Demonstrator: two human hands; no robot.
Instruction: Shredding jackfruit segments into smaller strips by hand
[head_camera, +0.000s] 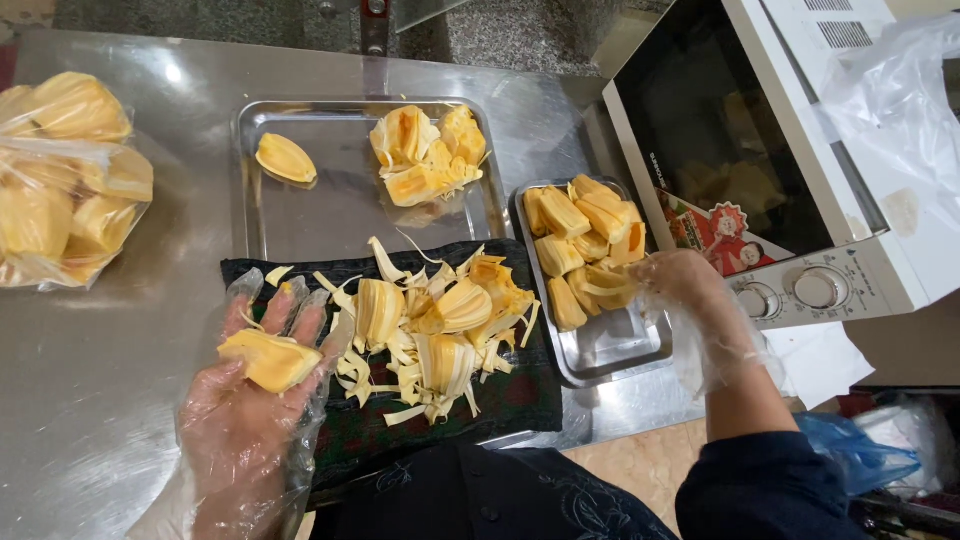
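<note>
My left hand, in a loose clear plastic glove, lies palm up with a peeled yellow jackfruit bulb resting on its fingers. My right hand, also gloved, reaches into a small steel tray of whole jackfruit pods, its fingers closed around one pod at the tray's right side. Between my hands a pile of jackfruit strands and husks lies on a dark cloth.
A larger steel tray behind the cloth holds one peeled bulb and a heap of opened pieces. A clear bag of jackfruit sits far left. A white microwave oven stands at the right, on the steel tabletop.
</note>
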